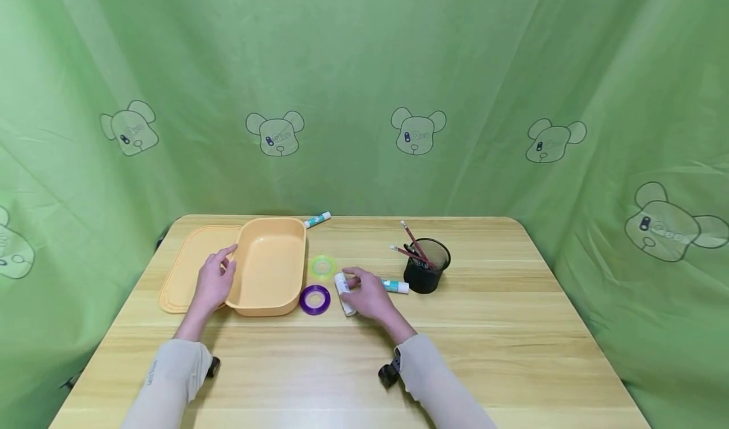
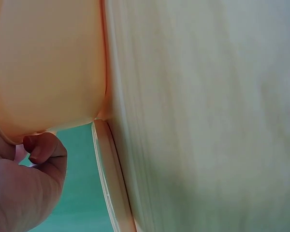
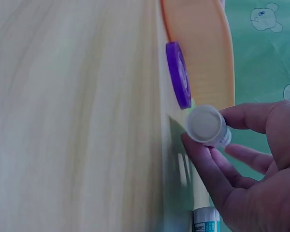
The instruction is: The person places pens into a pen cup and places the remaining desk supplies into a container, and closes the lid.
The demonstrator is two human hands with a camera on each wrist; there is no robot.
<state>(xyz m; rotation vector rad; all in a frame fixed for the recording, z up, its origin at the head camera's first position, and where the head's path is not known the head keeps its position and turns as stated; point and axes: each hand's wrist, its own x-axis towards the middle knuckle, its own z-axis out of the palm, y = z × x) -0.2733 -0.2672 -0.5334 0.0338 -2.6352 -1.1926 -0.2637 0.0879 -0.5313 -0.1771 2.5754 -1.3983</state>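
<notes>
White glue stick (image 1: pixel 344 295) in the centre of the frame, between the tape rolls and another glue stick, grasped by the right hand (image 1: pixel 366 296), whose thumb and fingers pinch it from opposite sides; the right wrist view shows its round end facing the camera. The teal-labelled glue stick (image 1: pixel 398 286) lies just right of that hand, partly covered by it. The left hand (image 1: pixel 214 282), left of centre, has bent fingers at the left rim of the peach plastic box (image 1: pixel 267 310); whether they pinch that rim I cannot tell. Between box and right hand, the purple tape roll (image 1: pixel 315 311) lies just beside the box, with the green tape roll (image 1: pixel 323 258) above it in the frame. The peach lid (image 1: pixel 193 267) lies flat at the left, its right edge by the box. A third glue stick (image 1: pixel 317 220) lies near the box's upper right corner. Right of centre on the wooden tabletop (image 1: pixel 501 347) stands a black mesh pen cup (image 1: pixel 423 279) holding red pencils (image 1: pixel 414 239), before a green curtain (image 1: pixel 353 188) printed with bear heads
</notes>
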